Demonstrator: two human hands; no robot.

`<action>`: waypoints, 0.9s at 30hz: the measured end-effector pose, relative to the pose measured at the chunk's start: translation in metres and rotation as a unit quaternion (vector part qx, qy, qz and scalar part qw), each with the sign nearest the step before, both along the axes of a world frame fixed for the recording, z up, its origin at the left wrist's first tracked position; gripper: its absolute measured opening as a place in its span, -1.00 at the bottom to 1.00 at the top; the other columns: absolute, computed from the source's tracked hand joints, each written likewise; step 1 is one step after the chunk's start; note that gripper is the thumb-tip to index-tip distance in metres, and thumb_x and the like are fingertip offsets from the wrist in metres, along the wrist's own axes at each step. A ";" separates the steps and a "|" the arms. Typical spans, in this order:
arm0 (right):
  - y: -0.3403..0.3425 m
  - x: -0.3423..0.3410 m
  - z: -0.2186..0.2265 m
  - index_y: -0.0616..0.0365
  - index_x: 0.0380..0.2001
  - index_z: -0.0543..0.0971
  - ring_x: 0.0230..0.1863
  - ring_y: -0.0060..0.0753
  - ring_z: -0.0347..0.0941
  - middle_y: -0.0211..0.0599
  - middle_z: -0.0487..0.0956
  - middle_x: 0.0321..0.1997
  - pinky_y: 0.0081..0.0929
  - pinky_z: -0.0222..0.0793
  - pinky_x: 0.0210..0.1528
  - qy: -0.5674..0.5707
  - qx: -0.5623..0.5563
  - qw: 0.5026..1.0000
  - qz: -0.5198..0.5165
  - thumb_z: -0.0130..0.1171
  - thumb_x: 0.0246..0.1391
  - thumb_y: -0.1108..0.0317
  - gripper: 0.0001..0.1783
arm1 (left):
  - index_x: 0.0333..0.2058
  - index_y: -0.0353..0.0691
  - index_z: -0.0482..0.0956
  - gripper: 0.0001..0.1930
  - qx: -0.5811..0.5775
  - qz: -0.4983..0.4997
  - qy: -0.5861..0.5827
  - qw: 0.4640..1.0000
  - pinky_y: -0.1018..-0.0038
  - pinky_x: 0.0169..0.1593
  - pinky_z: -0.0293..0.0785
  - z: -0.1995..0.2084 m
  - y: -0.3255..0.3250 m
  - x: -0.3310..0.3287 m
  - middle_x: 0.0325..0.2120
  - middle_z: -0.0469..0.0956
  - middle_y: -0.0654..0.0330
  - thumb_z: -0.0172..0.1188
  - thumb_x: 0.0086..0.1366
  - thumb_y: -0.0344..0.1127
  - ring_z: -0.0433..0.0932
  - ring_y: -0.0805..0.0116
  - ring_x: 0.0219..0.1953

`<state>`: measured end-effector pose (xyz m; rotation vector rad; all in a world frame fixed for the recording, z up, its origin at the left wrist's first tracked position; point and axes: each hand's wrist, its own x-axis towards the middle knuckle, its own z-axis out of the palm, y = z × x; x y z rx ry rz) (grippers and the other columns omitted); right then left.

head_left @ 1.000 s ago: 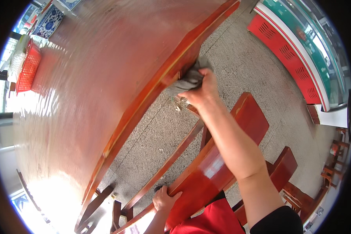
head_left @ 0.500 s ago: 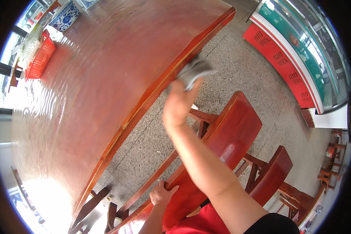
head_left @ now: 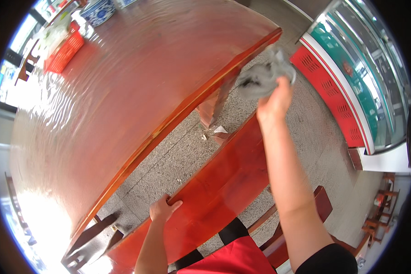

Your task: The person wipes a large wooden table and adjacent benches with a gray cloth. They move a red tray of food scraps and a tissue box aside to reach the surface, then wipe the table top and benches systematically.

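Note:
My right hand (head_left: 275,99) is stretched forward, closed on a crumpled grey cloth (head_left: 260,78). The cloth is smeared by motion and hangs over the floor, beyond the far end of the bench and beside the table's edge. My left hand (head_left: 163,209) grips the near-table edge of a red wooden bench (head_left: 214,182), with the thumb lying on top of the seat. Left of the bench stands a large reddish-brown wooden table (head_left: 123,91) with a glossy surface and a rough, lighter edge.
On the table's far left are a red plastic basket (head_left: 66,52) with bagged things inside and a blue-and-white patterned bowl (head_left: 98,13). A red and glass display cabinet (head_left: 335,93) stands at the right. Another bench (head_left: 323,203) is behind mine. White scraps (head_left: 220,129) lie on the speckled floor.
My right hand with the cloth has moved right, away from the table's edge. The bench now lies closer to the table, my left hand still on its edge. The view has shifted.

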<state>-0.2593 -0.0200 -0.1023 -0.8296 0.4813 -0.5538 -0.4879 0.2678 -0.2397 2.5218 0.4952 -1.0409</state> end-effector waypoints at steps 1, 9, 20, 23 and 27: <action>-0.011 0.015 0.000 0.14 -0.05 0.23 -0.11 -0.37 0.28 -0.25 0.33 -0.12 -0.36 0.23 -0.09 -0.033 -0.085 0.996 0.019 -0.15 -0.08 0.40 -0.57 | -0.31 -0.10 0.45 -0.43 -0.003 0.000 0.003 1.000 0.31 -0.27 0.41 0.000 0.001 0.006 -0.45 0.55 0.18 0.13 -0.10 0.29 0.52 0.17 -0.32; 0.135 -0.042 -0.003 0.15 0.07 0.12 -0.07 -0.43 0.20 -0.34 0.27 -0.03 -0.44 0.10 0.03 0.026 -0.070 0.996 0.057 -0.10 -0.07 0.43 -0.45 | -0.18 -0.19 0.44 -0.30 -0.031 0.010 -0.041 0.999 0.29 -0.20 0.40 -0.011 0.030 0.036 -0.33 0.53 0.09 0.01 -0.03 0.35 0.49 0.13 -0.22; 0.412 -0.265 -0.035 0.25 -0.14 0.32 -0.01 -0.48 0.27 -0.34 0.36 -0.05 -0.42 0.22 0.01 0.138 -0.029 0.814 0.563 -0.01 0.02 0.34 -0.67 | -0.18 -0.24 0.40 -0.70 -0.109 0.323 -0.413 0.844 0.20 -0.06 0.30 0.024 0.162 -0.151 -0.19 0.41 -0.02 0.06 0.05 -0.41 0.34 -0.05 -0.10; 0.480 -0.326 -0.052 0.16 -0.06 0.31 -0.06 -0.48 0.27 -0.34 0.36 -0.08 -0.45 0.20 0.01 0.220 -0.034 0.698 0.680 0.05 -0.10 0.36 -0.55 | -0.28 -0.21 0.47 -0.76 0.069 0.438 -0.501 0.743 0.24 0.03 0.21 0.018 0.247 -0.269 -0.23 0.42 0.05 0.11 -0.02 -0.43 0.33 0.05 -0.09; 0.559 -0.402 -0.042 0.20 -0.07 0.30 -0.06 -0.43 0.27 -0.27 0.36 -0.10 -0.48 0.19 0.01 0.114 -0.203 0.506 0.830 -0.03 -0.16 0.50 -0.53 | -0.09 -0.26 0.31 -0.53 0.284 0.723 -0.341 0.529 0.25 0.05 0.18 -0.029 0.297 -0.413 -0.12 0.34 0.04 0.19 0.01 -0.27 0.26 0.08 -0.03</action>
